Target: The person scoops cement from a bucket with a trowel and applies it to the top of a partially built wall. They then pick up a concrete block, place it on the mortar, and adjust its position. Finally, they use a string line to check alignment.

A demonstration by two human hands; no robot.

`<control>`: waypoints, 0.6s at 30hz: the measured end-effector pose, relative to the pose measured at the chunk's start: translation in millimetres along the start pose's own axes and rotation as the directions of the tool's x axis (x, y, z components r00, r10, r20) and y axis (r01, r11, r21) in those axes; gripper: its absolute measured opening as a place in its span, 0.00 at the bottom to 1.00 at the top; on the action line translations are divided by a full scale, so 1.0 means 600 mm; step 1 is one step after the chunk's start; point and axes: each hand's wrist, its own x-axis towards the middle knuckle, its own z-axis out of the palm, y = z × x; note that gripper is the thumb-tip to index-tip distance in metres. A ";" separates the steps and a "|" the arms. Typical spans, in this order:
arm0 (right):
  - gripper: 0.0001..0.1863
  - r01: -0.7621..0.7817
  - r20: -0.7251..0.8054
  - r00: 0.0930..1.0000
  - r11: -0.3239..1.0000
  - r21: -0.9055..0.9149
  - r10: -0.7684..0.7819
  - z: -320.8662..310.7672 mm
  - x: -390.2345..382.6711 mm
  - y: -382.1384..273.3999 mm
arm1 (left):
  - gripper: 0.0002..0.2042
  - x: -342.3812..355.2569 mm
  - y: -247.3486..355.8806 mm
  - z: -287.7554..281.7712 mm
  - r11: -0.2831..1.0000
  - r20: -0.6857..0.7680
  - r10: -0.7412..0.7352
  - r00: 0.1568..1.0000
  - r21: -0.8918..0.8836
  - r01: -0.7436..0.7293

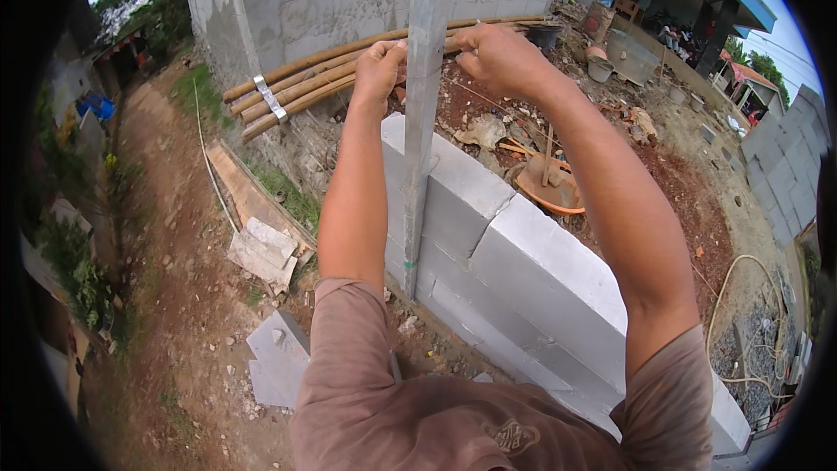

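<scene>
A grey metal post (423,105) stands upright in front of me, against the pale block wall (532,253). My left hand (378,77) is raised just left of the post, its fingers closed in a pinch. On the other side, my right hand (504,59) is also closed, with thumb and forefinger together near the post. What either hand pinches is too small to make out. A thin line (478,98) runs down to the right below my right hand; whether it reaches my fingers I cannot tell. Green marking shows low on the post.
Bamboo poles (305,78) bound with a silver band lie behind the post. An orange basin (549,183) with mortar and a tool sits beyond the wall. Boards (253,183) and loose blocks (281,358) lie at left. A hose (728,305) curls at right.
</scene>
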 end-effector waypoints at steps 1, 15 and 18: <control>0.17 0.016 0.031 0.999 1.000 0.000 -0.016 0.003 0.005 0.003 | 0.08 0.008 0.000 0.001 0.998 0.048 -0.056 0.997 0.024 0.055; 0.14 0.135 0.151 0.981 0.986 -0.099 -0.119 0.017 -0.002 0.018 | 0.13 0.037 -0.005 0.058 0.978 0.421 -0.205 0.884 0.128 0.166; 0.12 0.136 0.153 0.983 0.971 -0.197 -0.106 0.009 -0.009 0.014 | 0.10 0.036 -0.008 0.044 0.979 0.277 -0.200 0.940 0.104 0.177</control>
